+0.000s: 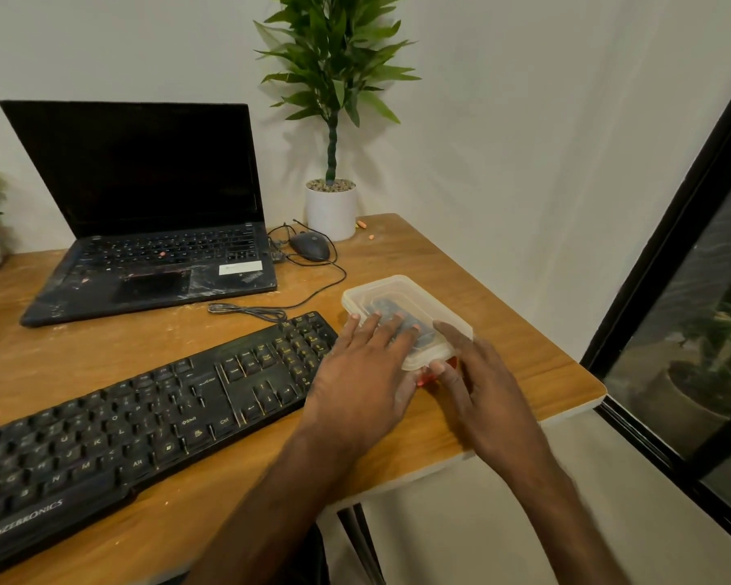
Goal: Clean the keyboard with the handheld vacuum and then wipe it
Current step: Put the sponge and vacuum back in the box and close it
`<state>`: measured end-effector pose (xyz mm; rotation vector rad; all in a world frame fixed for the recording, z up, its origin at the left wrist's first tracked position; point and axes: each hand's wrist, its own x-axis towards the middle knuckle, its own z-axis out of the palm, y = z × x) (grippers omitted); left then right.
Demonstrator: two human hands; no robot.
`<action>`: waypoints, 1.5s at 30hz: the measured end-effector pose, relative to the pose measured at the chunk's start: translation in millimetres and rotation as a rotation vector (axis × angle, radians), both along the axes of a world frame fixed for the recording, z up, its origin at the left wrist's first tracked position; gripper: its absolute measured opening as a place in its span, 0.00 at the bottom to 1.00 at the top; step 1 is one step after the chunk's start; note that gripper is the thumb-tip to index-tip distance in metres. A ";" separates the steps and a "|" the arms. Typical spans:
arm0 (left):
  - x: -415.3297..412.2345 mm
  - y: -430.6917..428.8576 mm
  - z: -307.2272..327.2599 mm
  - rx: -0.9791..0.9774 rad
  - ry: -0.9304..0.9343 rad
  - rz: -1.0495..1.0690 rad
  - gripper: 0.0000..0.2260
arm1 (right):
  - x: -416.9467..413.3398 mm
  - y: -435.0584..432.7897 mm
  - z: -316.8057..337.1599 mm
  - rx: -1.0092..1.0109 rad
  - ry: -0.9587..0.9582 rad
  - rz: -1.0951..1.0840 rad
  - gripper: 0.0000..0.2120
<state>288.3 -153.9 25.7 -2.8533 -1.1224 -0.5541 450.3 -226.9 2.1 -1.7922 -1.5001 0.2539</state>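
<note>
L hand spread flat, palm down, fingers splayed on lid of translucent plastic container. R hand at container's near-right corner, index along rim, thumb under edge, gripping it; red part shows btwn hands, can't tell what. Dark contents inside, unclear. Keyboard directly left of L hand, numpad end touching/just beside L hand, lying diagonal on wooden desk. Laptop, mouse farther back-left.

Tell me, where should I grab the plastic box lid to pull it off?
Probably the lid's near right corner, coming from the table-edge side: its rim overhangs there, and the right hand already has a fingertip under it. The left hand lies flat on top.
</note>
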 end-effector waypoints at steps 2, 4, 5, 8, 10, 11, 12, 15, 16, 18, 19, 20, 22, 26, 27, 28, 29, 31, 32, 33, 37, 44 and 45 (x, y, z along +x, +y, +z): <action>7.3 13.6 6.4 -0.007 0.020 0.039 0.25 | 1.0 18.6 -2.8 -0.014 -0.067 -0.020 0.26; 14.3 31.4 9.7 -0.035 0.035 0.070 0.25 | 1.3 39.3 -2.0 -0.018 -0.139 -0.059 0.26; 18.2 41.2 11.6 -0.052 0.050 0.085 0.25 | 2.3 50.7 -1.3 -0.012 -0.157 -0.074 0.26; 27.0 75.4 19.0 -0.100 0.092 0.111 0.24 | 3.8 86.3 -0.6 -0.010 -0.235 -0.117 0.26; 29.5 97.8 24.0 -0.111 0.098 0.121 0.23 | 3.6 108.5 -1.7 -0.017 -0.291 -0.144 0.27; 30.4 107.2 25.3 -0.121 0.095 0.126 0.22 | 3.4 118.2 -2.1 -0.021 -0.302 -0.152 0.27; 31.0 114.9 25.1 -0.133 0.091 0.130 0.21 | 3.3 126.3 -2.0 -0.023 -0.309 -0.156 0.27; 33.8 138.2 20.0 -0.142 0.067 0.134 0.20 | 5.9 151.9 -2.4 -0.033 -0.331 -0.155 0.27; 34.6 146.7 18.4 -0.146 0.057 0.137 0.20 | 5.9 158.9 -1.8 -0.036 -0.329 -0.152 0.27; 36.2 163.6 17.5 -0.157 0.045 0.141 0.20 | 5.0 171.9 -0.8 -0.040 -0.320 -0.151 0.27; 37.2 170.7 17.7 -0.160 0.045 0.140 0.20 | 4.1 176.8 -0.6 -0.049 -0.316 -0.158 0.27; 38.1 177.4 18.2 -0.163 0.044 0.140 0.19 | 3.3 182.5 -0.4 -0.059 -0.313 -0.168 0.27; 39.9 186.7 18.0 -0.166 0.039 0.140 0.19 | 1.8 191.2 0.1 -0.076 -0.306 -0.194 0.27; 42.3 198.5 17.6 -0.187 0.022 0.131 0.19 | 1.6 204.6 -2.0 -0.068 -0.338 -0.182 0.27; 42.3 199.7 17.7 -0.188 0.020 0.127 0.19 | 1.7 206.2 -2.5 -0.067 -0.338 -0.177 0.28; 42.1 200.7 17.3 -0.184 0.016 0.124 0.19 | 1.8 207.4 -3.0 -0.064 -0.338 -0.175 0.28; 42.1 200.9 16.7 -0.179 0.013 0.123 0.19 | 1.9 207.8 -3.3 -0.060 -0.338 -0.177 0.28; 42.0 200.8 15.1 -0.169 0.009 0.120 0.18 | 1.8 207.6 -2.7 -0.054 -0.333 -0.185 0.28; 42.3 200.6 14.4 -0.166 0.008 0.120 0.18 | 1.4 207.3 -2.2 -0.054 -0.332 -0.187 0.28; 42.2 200.4 14.5 -0.164 0.006 0.121 0.18 | 0.9 207.0 -1.5 -0.052 -0.335 -0.188 0.28; 42.7 199.1 16.1 -0.160 0.010 0.114 0.18 | -0.3 205.9 -1.4 -0.044 -0.369 -0.221 0.27; 42.7 208.8 13.8 -0.167 0.018 0.109 0.18 | 0.0 215.6 -4.4 -0.015 -0.347 -0.213 0.28; 43.6 209.8 13.9 -0.172 0.022 0.111 0.18 | 1.1 216.5 -4.8 -0.019 -0.344 -0.213 0.28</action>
